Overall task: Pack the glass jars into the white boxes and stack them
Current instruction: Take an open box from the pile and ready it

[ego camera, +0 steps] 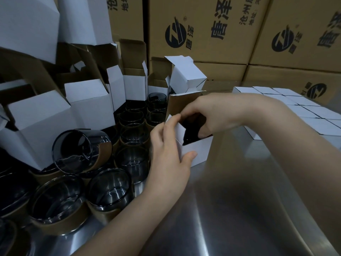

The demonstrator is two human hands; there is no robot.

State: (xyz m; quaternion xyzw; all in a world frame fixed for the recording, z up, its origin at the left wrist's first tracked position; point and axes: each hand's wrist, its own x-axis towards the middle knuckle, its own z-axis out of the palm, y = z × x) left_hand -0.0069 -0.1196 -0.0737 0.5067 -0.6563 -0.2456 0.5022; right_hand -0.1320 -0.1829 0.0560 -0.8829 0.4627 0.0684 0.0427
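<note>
Our left hand [169, 150] grips the upright white box [198, 151], thumb on its front. Our right hand [212, 115] curls round the dark jar [192, 131], tilted, half inside the open top. Left of that hand stand loose jars [129, 157]; beyond the right, closed boxes [304, 111].

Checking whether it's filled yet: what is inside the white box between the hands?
A dark glass jar, gripped by the right hand; the left hand holds the white box. The jar's lower part is hidden by the box walls.

white box [198, 152] (brown inside), smoky-dark jars [110, 189]
</note>
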